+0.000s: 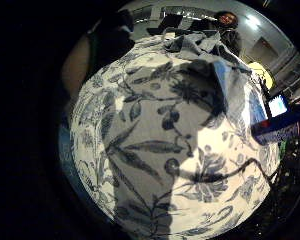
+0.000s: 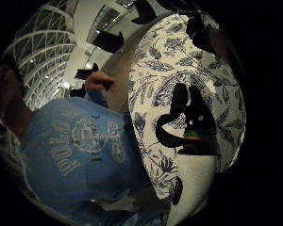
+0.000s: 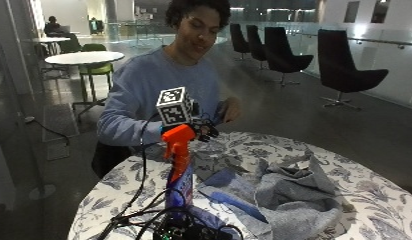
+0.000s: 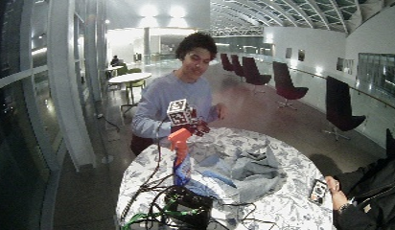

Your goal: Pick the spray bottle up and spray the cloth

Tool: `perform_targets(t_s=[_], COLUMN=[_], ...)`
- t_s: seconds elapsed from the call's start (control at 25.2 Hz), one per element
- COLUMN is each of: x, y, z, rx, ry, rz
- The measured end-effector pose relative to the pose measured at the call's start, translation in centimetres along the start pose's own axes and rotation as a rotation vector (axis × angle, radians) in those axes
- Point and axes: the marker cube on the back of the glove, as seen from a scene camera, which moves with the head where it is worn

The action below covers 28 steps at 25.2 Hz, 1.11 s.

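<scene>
Right hand [image 3: 205,131] is hovering above the table [image 3: 386,200], behind the orange trigger of the spray bottle [image 3: 179,167]; fingers look relaxed and are holding nothing. The bottle is standing upright near the table edge, apart from the hand, with the grey cloth [image 3: 292,192] lying crumpled just beside it. Judgement: the reach should be wrapping the bottle's neck below the trigger, nozzle facing the cloth.

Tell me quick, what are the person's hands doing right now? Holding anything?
Gloved right hand: above the table behind the spray bottle, not holding it; cannot tell if its fingers are open.
Bare left hand: raised near the chest, seemingly holding nothing.
</scene>
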Motion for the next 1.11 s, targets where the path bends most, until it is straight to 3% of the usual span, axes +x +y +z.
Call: perform_targets(t_s=[0.56, 0.83, 1.11], x=[1.4, 2.2, 4.7], y=[1.4, 6.6, 11.8], z=[-1.5, -2.7, -5.4], rx=[0.018, 0.127, 0.365], ry=[-0.016, -0.205, -0.645], rz=[0.055, 0.155, 0.308])
